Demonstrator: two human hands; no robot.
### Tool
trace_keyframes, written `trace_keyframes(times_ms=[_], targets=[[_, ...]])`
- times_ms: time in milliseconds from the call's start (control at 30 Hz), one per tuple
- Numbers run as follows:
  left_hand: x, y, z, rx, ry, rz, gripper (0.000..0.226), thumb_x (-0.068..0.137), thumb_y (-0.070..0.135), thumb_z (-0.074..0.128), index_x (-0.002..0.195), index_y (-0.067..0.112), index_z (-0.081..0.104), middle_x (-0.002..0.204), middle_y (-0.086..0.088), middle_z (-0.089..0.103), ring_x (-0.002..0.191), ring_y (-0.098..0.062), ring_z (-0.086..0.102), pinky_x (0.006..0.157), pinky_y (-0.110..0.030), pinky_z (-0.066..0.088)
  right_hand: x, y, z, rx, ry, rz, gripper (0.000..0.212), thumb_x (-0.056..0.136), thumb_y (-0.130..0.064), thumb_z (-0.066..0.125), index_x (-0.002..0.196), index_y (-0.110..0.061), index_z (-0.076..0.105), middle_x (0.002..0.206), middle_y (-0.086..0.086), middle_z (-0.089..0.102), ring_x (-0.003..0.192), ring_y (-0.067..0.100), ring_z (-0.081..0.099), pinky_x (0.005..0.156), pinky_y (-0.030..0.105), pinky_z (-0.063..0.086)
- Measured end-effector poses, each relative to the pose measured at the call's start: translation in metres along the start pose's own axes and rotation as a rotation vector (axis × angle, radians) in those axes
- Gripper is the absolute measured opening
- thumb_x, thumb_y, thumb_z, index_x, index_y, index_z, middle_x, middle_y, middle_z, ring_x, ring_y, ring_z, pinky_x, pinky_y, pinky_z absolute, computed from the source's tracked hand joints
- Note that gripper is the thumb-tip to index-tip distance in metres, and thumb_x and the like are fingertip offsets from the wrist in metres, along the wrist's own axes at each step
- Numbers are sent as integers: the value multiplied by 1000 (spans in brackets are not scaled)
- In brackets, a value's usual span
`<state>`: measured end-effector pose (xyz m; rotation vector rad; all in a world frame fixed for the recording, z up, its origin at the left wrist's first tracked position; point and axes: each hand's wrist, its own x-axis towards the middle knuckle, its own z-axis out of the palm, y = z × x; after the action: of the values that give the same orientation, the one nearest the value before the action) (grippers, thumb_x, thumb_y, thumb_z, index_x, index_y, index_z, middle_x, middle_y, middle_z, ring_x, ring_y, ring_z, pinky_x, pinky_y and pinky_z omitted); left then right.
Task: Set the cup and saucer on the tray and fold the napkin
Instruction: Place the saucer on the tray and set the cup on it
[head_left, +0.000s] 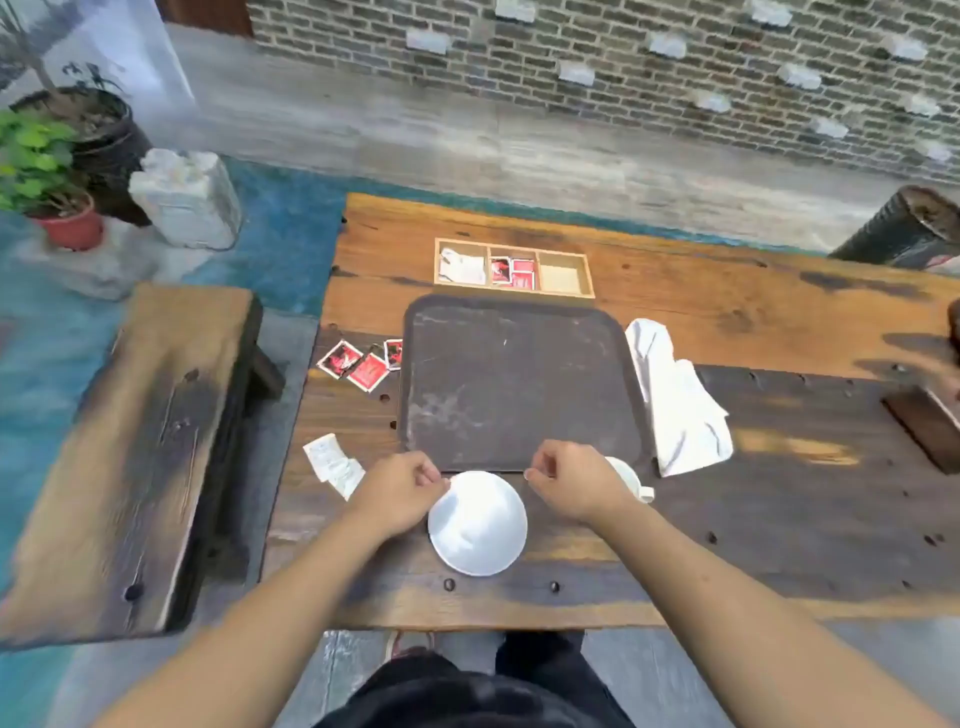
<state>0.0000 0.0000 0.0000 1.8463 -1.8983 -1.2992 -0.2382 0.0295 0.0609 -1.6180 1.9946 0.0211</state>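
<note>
**Desk:** White porcelain, dark tray. What is happening at the wooden table (571, 244)?

**Caption writer:** A person stands at the near edge, both bare hands low over a white saucer (478, 522). The left hand (397, 493) pinches the saucer's left rim between thumb and fingers. The right hand (574, 483) is loosely curled just off the opposite rim, and I cannot tell whether it touches porcelain.

**Desk:** Where are the other pieces?

**Caption writer:** The white cup (631, 480) sits on the table directly behind the right hand, partly hidden, handle outward. The brown tray (519, 384) lies bare just beyond both hands' fingertips. The white napkin (675, 400) is crumpled, unfolded, farther out to the right of the right hand, touching the tray's edge. Red sachets (358, 364) lie beyond the left hand, and a compartmented wooden box (514, 270) beyond the tray.

**Desk:** And the step?

**Caption writer:** By my reading, lifting the saucer onto the tray. Doing it well likely means gripping both rims evenly, keeping it level, clearing the tray's raised lip and setting it centrally, leaving the cup undisturbed.
</note>
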Motion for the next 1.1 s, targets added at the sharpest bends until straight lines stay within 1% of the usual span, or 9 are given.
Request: trace_keyframes(times_ms=[67, 233, 400, 533, 667, 800, 933, 1033, 1100], targets=[[-1, -11, 13, -52, -29, -89, 15, 81, 40, 71, 77, 28, 63, 76, 15, 63, 75, -7, 59, 65, -25, 41, 9, 5, 17, 59, -58, 59, 13, 85, -29, 54, 76, -21, 59, 75, -6, 65, 73, 20, 59, 64, 31, 49], [-9, -32, 42, -163, -24, -232, 24, 84, 29, 72, 103, 17, 64, 89, 1, 64, 91, -20, 62, 81, -28, 45, 24, 19, 66, 89, -148, 132, 6, 84, -24, 56, 85, -18, 56, 78, -6, 59, 80, 21, 56, 62, 30, 39], [-12, -39, 56, -237, -28, -338, 36, 88, 26, 67, 120, 10, 63, 100, -3, 64, 93, -18, 59, 82, -23, 41, 31, 30, 89, 139, -232, 196, 19, 88, -27, 60, 102, -20, 50, 91, -2, 62, 85, 22, 60, 70, 30, 43], [-13, -40, 63, -354, -51, -387, 29, 88, 16, 66, 116, 9, 67, 104, -10, 69, 100, -27, 66, 85, -28, 48, 34, 34, 93, 183, -243, 196, 16, 88, -22, 60, 99, -19, 49, 83, -9, 58, 83, 19, 59, 67, 32, 43], [-12, -37, 69, -582, -36, -498, 22, 90, 8, 63, 112, 7, 66, 104, -15, 69, 95, -32, 68, 87, -46, 58, 39, 35, 91, 224, -265, 210, 12, 89, -12, 57, 87, -22, 51, 83, -5, 59, 88, 22, 58, 75, 29, 42], [-14, -32, 68, -736, 4, -582, 20, 91, 3, 60, 111, 5, 61, 102, -14, 65, 97, -36, 68, 86, -50, 58, 43, 34, 87, 262, -298, 205, 18, 85, -7, 55, 85, -24, 58, 83, -3, 65, 86, 21, 63, 74, 28, 48], [-14, -30, 56, -815, 67, -587, 17, 90, 1, 59, 104, 8, 64, 96, -13, 67, 88, -29, 68, 81, -43, 60, 49, 26, 77, 332, -282, 160, 22, 84, -6, 55, 86, -28, 57, 86, -10, 63, 90, 19, 64, 81, 35, 53], [-8, -28, 43, -881, 128, -568, 19, 90, -2, 56, 102, 8, 66, 95, -14, 70, 84, -25, 68, 73, -35, 60, 59, 18, 69, 431, -281, 160, 22, 82, -2, 53, 92, -21, 59, 90, 0, 67, 91, 27, 68, 84, 49, 58], [0, -25, 33, -902, 161, -549, 19, 91, -4, 54, 101, 7, 66, 91, -13, 70, 78, -23, 68, 65, -31, 59, 69, 13, 62, 473, -266, 147, 24, 83, 0, 51, 97, -18, 61, 93, 5, 68, 90, 28, 69, 82, 51, 59]])
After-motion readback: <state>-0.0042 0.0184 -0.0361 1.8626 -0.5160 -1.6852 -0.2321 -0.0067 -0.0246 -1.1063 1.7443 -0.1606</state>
